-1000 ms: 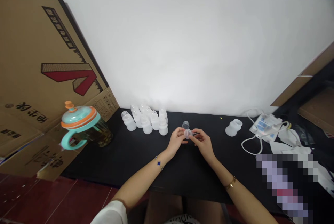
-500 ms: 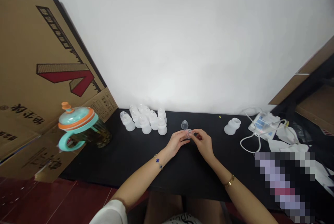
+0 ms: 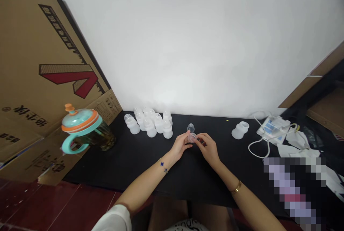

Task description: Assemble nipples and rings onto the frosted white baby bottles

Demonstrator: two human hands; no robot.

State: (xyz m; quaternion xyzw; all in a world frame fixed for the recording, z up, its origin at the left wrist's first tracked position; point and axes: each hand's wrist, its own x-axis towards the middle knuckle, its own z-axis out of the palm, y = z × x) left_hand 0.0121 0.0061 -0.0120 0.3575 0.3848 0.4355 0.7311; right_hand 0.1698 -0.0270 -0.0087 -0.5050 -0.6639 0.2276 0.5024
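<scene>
Between my hands is a small translucent bottle collar (image 3: 192, 137), perhaps with a nipple in it; its details are too small to make out. My left hand (image 3: 180, 145) grips its left side with thumb and fingers. The fingertips of my right hand (image 3: 207, 147) pinch its right edge. Just behind them a clear dome cap (image 3: 190, 127) stands on the black table (image 3: 150, 163). To the right lies an open-necked white baby bottle body (image 3: 240, 130), leaning or shaped at a slant. Several capped white baby bottles (image 3: 151, 129) stand grouped to the left.
A big jug (image 3: 91, 130) with a turquoise handle and orange-rimmed lid stands at the left, before large cardboard boxes (image 3: 53, 80). On the right are a white cable (image 3: 258, 148), a power strip (image 3: 272, 128) and crumpled white paper (image 3: 298, 150). A white wall rises behind.
The fingers of both hands have shifted slightly around the collar, and its round opening now shows more. The view has moved a little; the bottles and cap stay in place.
</scene>
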